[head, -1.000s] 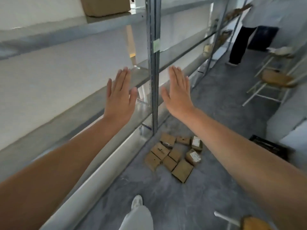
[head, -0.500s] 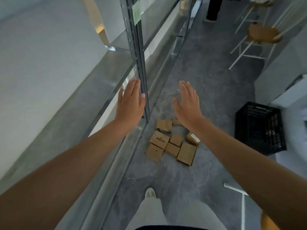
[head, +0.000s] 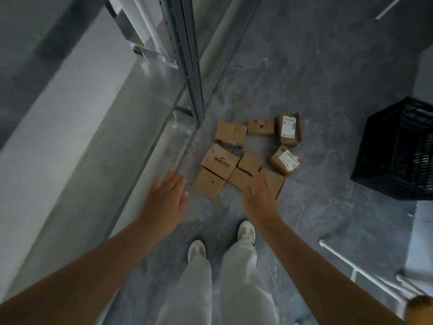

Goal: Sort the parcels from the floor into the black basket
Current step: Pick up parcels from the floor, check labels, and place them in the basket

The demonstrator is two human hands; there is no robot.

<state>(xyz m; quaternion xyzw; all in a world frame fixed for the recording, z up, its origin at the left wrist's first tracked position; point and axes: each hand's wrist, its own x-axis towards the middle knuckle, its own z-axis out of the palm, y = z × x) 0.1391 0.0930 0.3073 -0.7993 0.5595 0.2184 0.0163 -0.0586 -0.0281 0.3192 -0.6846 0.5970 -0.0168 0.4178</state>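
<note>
Looking down from my head camera, I see both my hands stretched out in front of me with the backs up. My left hand [head: 164, 200] is spread flat, fingers straight and close together, and it holds nothing; it hangs over the grey floor [head: 304, 78] just left of the parcels [head: 248, 156]. My right hand [head: 260, 198] is just as flat and has hold of nothing. Its fingertips overlap the near edge of the closest brown parcel [head: 275, 184] in this view, but I cannot tell whether they touch it. The parcels lie in a loose cluster on the floor ahead of my white shoes [head: 196, 250], close to the foot of the metal shelf upright [head: 187, 55]. Two on the right of the cluster carry white shipping labels, the upper labelled parcel [head: 288, 129] and the lower labelled parcel [head: 284, 159], but the print is too small and blurred for me to read. The printed parcel [head: 220, 160] on the left has dark lettering on its top that I cannot make out either, and the plain parcel [head: 208, 182] below it shows a small dark dot. The black basket [head: 398, 151] stands on the floor well to the right of the cluster, apart from it, its slatted side towards me.
</note>
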